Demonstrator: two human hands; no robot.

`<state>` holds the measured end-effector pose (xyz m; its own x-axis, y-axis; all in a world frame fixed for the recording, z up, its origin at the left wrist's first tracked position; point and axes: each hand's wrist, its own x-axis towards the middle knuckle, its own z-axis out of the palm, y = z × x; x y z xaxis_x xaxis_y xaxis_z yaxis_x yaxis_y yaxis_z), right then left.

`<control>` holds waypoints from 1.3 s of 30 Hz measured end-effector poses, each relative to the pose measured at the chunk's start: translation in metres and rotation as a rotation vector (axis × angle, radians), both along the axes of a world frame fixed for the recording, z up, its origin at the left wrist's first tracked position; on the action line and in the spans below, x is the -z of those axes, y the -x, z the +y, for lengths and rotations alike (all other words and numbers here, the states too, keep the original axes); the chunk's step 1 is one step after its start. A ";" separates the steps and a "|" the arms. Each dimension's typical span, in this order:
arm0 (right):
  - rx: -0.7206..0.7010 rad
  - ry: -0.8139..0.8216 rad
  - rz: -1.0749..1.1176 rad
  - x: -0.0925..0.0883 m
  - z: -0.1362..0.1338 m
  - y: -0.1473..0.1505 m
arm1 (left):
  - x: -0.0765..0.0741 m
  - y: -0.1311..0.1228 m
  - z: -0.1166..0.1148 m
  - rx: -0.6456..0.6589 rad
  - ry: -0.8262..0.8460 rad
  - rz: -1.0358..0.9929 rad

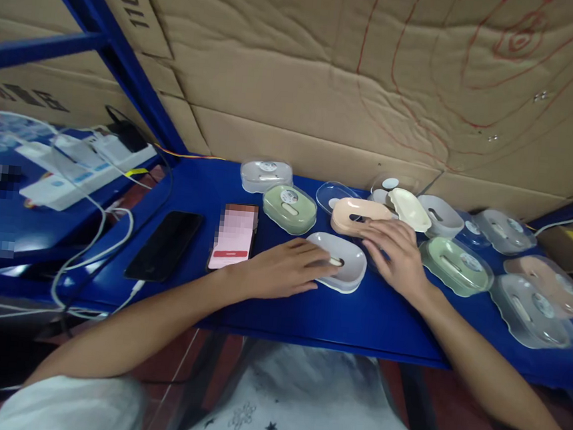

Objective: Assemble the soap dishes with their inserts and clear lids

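Observation:
My left hand [286,267] reaches over the near grey soap dish [352,266], fingers bent together at a small white strip [335,261] by the dish's dark slot. My right hand [401,255] has its fingers on the front right of a peach soap dish [350,210], thumb low near the rim; the fingers cover part of the dish. Behind that hand a cream dish [410,209] lies tilted beside another grey dish [441,215]. A clear lid [335,196] lies behind the peach dish.
Lidded green [289,210] and grey [266,174] dishes sit at the back left; several more lidded dishes [457,265] stand right. Two phones [164,246] lie left, near cables and a power strip [87,174]. A cardboard wall [289,75] rises behind the blue table [382,327].

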<state>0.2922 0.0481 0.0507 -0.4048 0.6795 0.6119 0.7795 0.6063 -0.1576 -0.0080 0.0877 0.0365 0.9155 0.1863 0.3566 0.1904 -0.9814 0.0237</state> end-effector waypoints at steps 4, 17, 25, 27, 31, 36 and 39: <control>-0.253 0.155 -0.203 -0.001 -0.015 0.012 | 0.007 0.001 0.008 -0.030 0.014 0.024; -0.300 0.115 -0.327 0.003 -0.015 0.016 | 0.000 0.006 0.011 -0.059 0.043 0.105; 0.411 0.207 -0.426 -0.008 -0.018 -0.023 | -0.007 0.011 0.011 -0.139 0.099 0.032; 0.430 0.294 -0.415 0.001 -0.016 -0.027 | -0.006 0.013 0.013 -0.111 0.118 -0.006; 0.337 0.405 -0.212 -0.006 -0.012 -0.029 | -0.004 0.013 0.011 -0.069 0.120 -0.084; 0.006 0.426 -0.055 -0.026 -0.022 -0.013 | -0.004 0.013 0.010 -0.113 0.137 -0.091; -0.121 0.430 -0.149 -0.016 -0.027 0.003 | -0.002 0.014 0.013 -0.121 0.150 -0.095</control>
